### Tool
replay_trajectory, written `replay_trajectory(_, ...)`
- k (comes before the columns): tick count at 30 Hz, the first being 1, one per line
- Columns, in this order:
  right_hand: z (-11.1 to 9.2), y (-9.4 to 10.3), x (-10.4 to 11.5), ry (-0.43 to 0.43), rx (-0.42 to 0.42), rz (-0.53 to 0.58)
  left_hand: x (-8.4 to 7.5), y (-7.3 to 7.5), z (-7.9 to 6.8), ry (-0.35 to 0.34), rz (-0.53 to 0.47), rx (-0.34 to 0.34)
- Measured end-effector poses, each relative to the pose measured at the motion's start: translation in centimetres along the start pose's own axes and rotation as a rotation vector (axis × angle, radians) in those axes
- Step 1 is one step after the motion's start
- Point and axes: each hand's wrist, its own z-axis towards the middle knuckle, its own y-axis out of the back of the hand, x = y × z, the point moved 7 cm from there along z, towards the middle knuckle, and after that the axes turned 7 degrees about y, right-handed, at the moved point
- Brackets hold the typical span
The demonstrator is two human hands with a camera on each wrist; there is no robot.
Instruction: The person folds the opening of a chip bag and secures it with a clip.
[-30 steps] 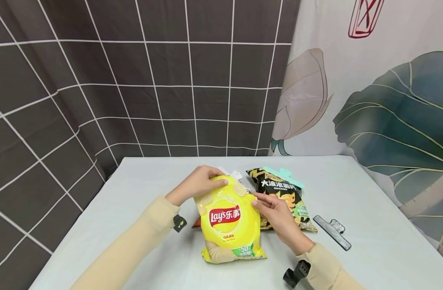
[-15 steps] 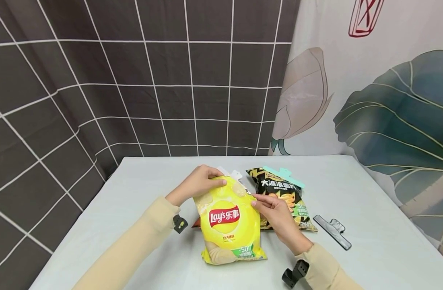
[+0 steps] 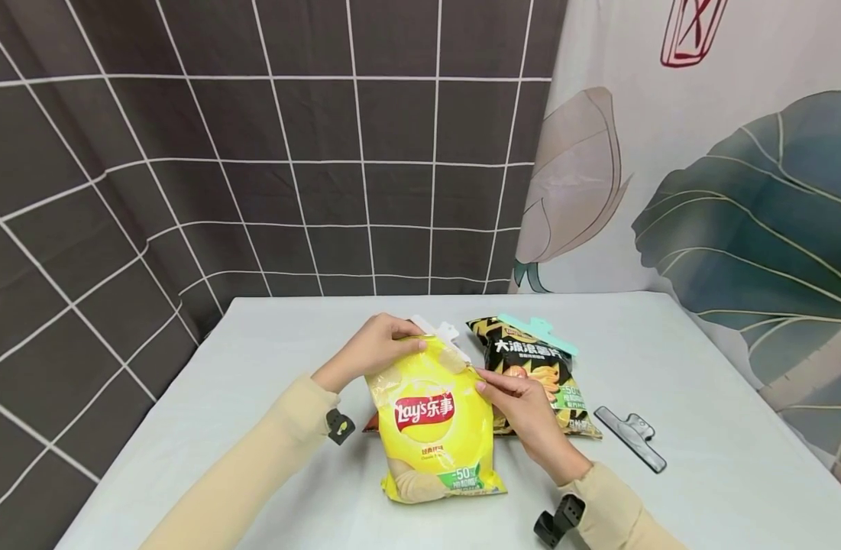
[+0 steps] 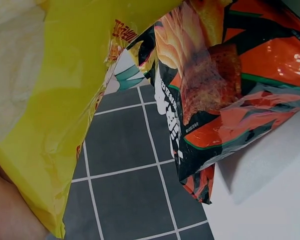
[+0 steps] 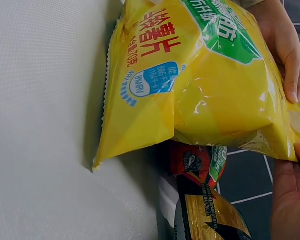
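A yellow Lay's potato chip bag stands nearly upright above the white table, its front towards me. My left hand grips its top left edge, thumb on the front and the other fingers mostly hidden behind. At the upper right corner, my right hand pinches the film between thumb and fingers. In the right wrist view both hands hold the top end of the bag, and its lower end comes down at the tabletop. The left wrist view shows the yellow film close up beside an orange-and-black chip bag.
Behind the yellow bag, a black chip bag lies with a teal clip across its top. A white clip shows past the yellow bag's upper edge. A grey bag clip lies on the table at the right.
The yellow bag's top has dropped slightly and its front buckles near the logo, so more of the white clip shows. Both hands keep their hold and have shifted only a little.
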Motion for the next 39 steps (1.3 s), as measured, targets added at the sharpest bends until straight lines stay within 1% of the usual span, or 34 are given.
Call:
replay_trajectory(8, -0.1, -0.04, -0.07, 0.002, -0.001, 0.023, -0.15, 0.01, -0.22, -0.027, -0.019, 0.007)
replay_trajectory(13, -0.22, -0.2, 0.1, 0.01, 0.007, 0.033, 0.08, -0.01, -0.18, -0.046, -0.067, 0.02)
replay_trajectory(18, -0.3, -0.22, 0.16, 0.014, 0.011, 0.031, 0.32, -0.07, -0.16, -0.034, -0.108, 0.045)
replay_trajectory(28, -0.32, -0.21, 0.13, 0.021, 0.026, 0.023, 0.21, -0.15, -0.34, -0.048, -0.108, 0.067)
replay_trajectory(39, -0.42, -0.34, 0.39, 0.051, 0.053, -0.012, 0.17, -0.18, -0.47, -0.05, -0.113, 0.063)
